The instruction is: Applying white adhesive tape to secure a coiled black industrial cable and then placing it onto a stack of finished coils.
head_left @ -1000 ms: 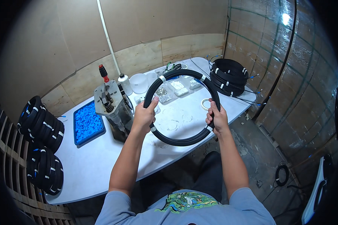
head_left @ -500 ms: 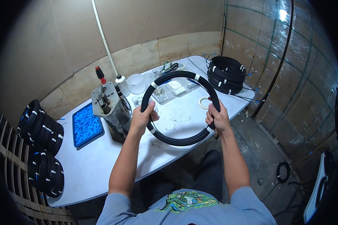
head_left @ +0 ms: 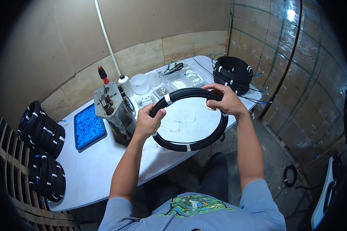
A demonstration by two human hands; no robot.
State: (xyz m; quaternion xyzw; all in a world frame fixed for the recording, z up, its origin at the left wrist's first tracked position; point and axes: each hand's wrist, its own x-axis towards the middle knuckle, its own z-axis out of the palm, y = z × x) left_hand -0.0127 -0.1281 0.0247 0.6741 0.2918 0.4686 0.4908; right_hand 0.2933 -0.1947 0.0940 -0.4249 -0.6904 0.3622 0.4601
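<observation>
A coil of black cable (head_left: 186, 147), bound with several bands of white tape, is held up over the white table (head_left: 121, 173) between my hands. My left hand (head_left: 148, 120) grips its left side, the thumb on the inner edge. At the upper right, my right hand (head_left: 225, 99) is closed round the coil with fingers over the outside and thumb inside. Through the ring shows the bare tabletop with faint round marks. A roll of pale tape (head_left: 209, 104) lies behind, partly hidden by the coil and my right hand.
A metal press (head_left: 113, 111) with a red-and-black handle stands left of the coil. Beside it sits a blue tray (head_left: 90, 145) of small blue pieces. Coil stacks rest at the far right (head_left: 232, 75) and left (head_left: 50, 133). Plastic tubs (head_left: 140, 84) line the back.
The coil has turned in my hands and its top has come down. My right hand has moved from the coil's right side up to its upper right. My left hand stays on the left side.
</observation>
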